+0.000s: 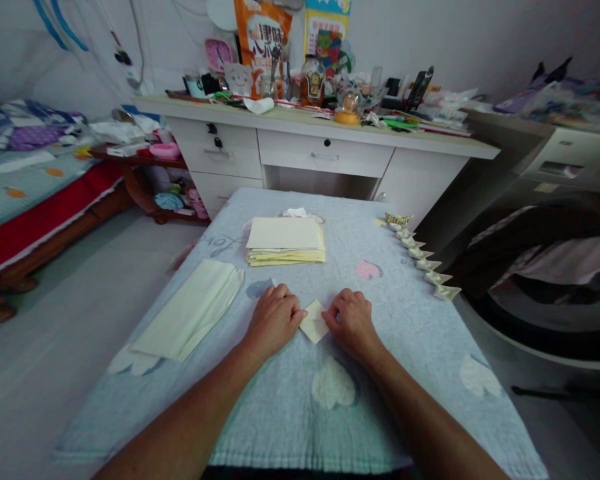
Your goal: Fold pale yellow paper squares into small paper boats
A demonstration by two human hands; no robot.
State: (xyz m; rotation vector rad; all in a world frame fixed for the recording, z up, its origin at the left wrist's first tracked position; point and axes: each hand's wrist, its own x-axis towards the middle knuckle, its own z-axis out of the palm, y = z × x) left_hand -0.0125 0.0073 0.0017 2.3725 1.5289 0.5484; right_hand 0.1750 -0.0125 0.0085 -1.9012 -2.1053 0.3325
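Forearms [205, 407] over the surface's [265, 427] near edge — my left hand [274, 317] and right hand [353, 324] pinch folded paper [314, 323], apparently mid-fold, needing creasing.

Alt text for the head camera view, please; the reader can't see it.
A person's left hand and right hand hold opposite corners of a small folded paper on a heart-patterned cloth. Beyond them sits a paper stack; larger pale sheets lie left, and a row of folded paper pieces runs along the right.

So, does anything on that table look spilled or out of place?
Nothing looks spilled. One oddity: the patterned piece at the far end of the row of folded papers on the right; its neighbours look plain.
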